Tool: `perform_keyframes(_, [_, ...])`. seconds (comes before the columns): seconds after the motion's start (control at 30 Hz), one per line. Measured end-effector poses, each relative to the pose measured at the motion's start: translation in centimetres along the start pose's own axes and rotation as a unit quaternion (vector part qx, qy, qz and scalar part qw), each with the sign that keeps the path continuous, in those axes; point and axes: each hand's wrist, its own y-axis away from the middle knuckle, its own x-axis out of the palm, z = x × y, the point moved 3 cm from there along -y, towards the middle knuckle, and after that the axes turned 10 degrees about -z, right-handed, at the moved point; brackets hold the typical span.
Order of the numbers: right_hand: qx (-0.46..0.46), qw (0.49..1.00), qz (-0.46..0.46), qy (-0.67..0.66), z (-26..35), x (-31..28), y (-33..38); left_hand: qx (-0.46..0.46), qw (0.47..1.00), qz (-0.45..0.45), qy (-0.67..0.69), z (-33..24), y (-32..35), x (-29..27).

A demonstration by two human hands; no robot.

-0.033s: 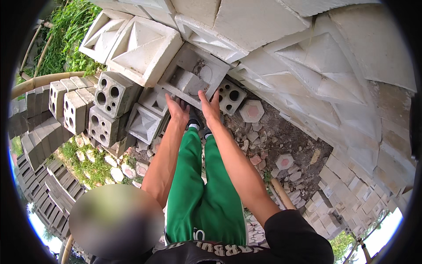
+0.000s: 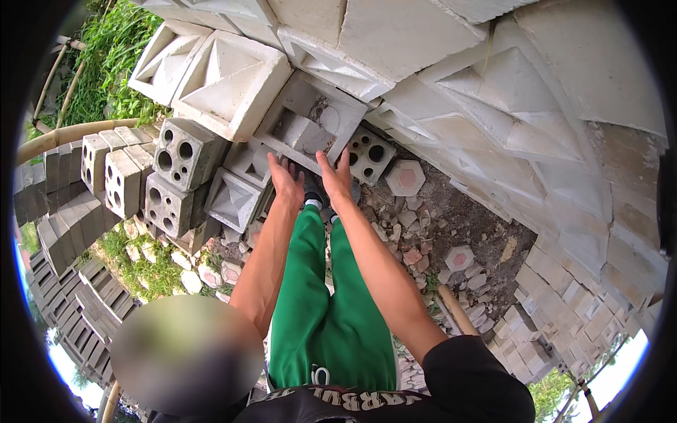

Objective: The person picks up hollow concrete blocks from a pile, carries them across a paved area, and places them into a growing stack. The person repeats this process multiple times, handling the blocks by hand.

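Note:
A square grey concrete block with recessed angular faces lies just beyond my hands, with bits of dirt in its hollow. My left hand is at its near edge, fingers stretched and apart. Beside it, my right hand reaches to the same edge, also with spread fingers. Neither hand is closed around anything; whether the fingertips touch the block cannot be made out. To the left stands a smaller grey block with a sunken pyramid-like face. A concrete block with round holes lies right of my right hand.
White patterned blocks stand at the far left, above stacked holed blocks. A tall wall of pale relief panels rises on the right. Hexagonal tiles and broken stones lie on the ground, near a bamboo pole.
The whole view has shifted very slightly. Both hands stay by the near edge of the grey block with their fingers apart.

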Motion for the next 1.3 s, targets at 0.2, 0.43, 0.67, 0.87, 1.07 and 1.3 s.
perform_keyframes(0.2, [0.044,0.985,0.084,-0.147,-2.5,-2.5,6.2,0.110,0.962,0.180,-0.176,0.0,8.6,-4.0])
perform_keyframes(0.43, [0.045,0.979,0.008,-0.198,-4.0,-9.1,9.8,0.176,0.872,0.267,-0.372,4.0,13.6,-7.1])
perform_keyframes(0.67, [0.049,0.946,-0.134,-0.291,-4.6,-16.5,16.6,0.175,0.774,0.327,-0.513,5.8,21.0,-9.7])
perform_keyframes(0.87, [0.053,0.917,-0.236,-0.317,-5.0,-19.8,23.0,0.166,0.697,0.416,-0.560,4.1,23.7,-8.1])
perform_keyframes(1.07, [0.111,0.841,-0.351,-0.395,-3.4,-19.2,30.5,0.252,0.551,0.515,-0.606,0.5,25.8,-4.8])
perform_keyframes(1.3, [0.125,0.813,-0.375,-0.428,-2.6,-17.1,33.2,0.269,0.449,0.576,-0.629,-1.0,28.8,-3.0])
